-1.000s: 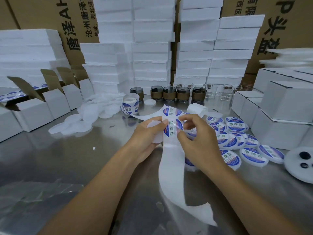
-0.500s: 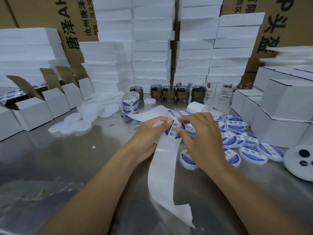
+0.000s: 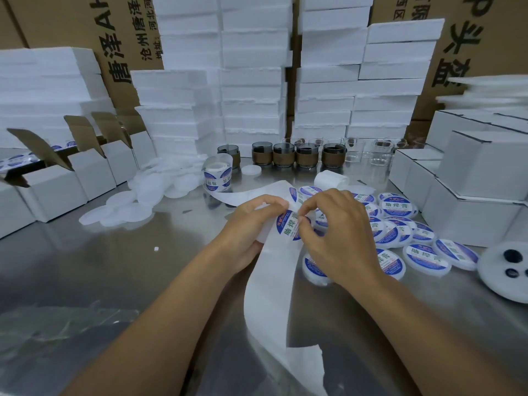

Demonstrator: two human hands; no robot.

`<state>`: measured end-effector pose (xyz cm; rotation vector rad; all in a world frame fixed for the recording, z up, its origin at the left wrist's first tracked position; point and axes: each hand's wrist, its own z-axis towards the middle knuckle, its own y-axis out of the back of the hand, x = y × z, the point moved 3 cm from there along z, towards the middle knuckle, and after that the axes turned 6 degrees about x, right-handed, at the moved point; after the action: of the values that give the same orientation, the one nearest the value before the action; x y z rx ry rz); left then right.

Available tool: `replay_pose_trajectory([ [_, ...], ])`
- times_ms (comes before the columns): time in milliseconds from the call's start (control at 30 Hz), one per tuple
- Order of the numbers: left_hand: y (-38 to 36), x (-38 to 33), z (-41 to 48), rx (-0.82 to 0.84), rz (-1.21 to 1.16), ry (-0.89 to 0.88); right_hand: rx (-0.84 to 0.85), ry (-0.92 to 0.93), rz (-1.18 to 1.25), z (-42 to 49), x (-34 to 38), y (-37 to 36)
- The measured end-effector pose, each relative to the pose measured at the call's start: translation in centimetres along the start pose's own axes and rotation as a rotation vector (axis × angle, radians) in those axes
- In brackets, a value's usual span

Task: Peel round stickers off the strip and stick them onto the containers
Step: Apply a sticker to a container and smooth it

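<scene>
A white backing strip (image 3: 268,295) runs from a sticker roll (image 3: 217,175) across the steel table (image 3: 114,267) and hangs down toward me. My left hand (image 3: 251,227) grips the strip from the left, fingers curled over its edge. My right hand (image 3: 334,232) pinches the edge of a round blue-and-white sticker (image 3: 288,227) on the strip with thumb and forefinger. Several white round containers with stickers on them (image 3: 425,258) lie to the right of my hands.
Plain white discs (image 3: 125,207) are piled at the left. Open white cartons (image 3: 57,181) stand far left, closed white boxes (image 3: 485,178) at right. Dark jars (image 3: 307,157) and clear glasses line the back. Foam stacks and brown cartons rise behind. A white disc with holes (image 3: 508,267) lies far right.
The strip has been drawn toward me, so the sticker between my hands sits lower. My right fingers have closed on the sticker's edge.
</scene>
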<state>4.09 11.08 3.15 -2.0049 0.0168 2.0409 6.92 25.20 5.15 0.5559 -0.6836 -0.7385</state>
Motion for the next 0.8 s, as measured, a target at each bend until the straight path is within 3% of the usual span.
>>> replay_pose_trajectory([
  [233, 0.7, 0.2, 0.1, -0.187, 0.068, 0.018, -0.008, -0.065, 0.069, 0.1, 0.3, 0.1],
  [467, 1.1, 0.1, -0.1, -0.268, 0.069, 0.017, -0.193, -0.421, 0.607, 0.4, -1.0, 1.0],
  [600, 1.2, 0.0, 0.0, -0.352, 0.123, 0.016, -0.234, -0.506, 0.756, 0.6, -1.5, 1.4],
  [733, 2.1, -0.8, 0.2, -0.524, 0.014, -0.084, -0.177, -0.493, 0.852, 0.8, -1.0, 1.3],
  [800, 2.2, -1.6, 0.1, -0.532, -0.121, -0.184, -0.134, -0.479, 0.964, 0.9, -0.8, 1.4],
])
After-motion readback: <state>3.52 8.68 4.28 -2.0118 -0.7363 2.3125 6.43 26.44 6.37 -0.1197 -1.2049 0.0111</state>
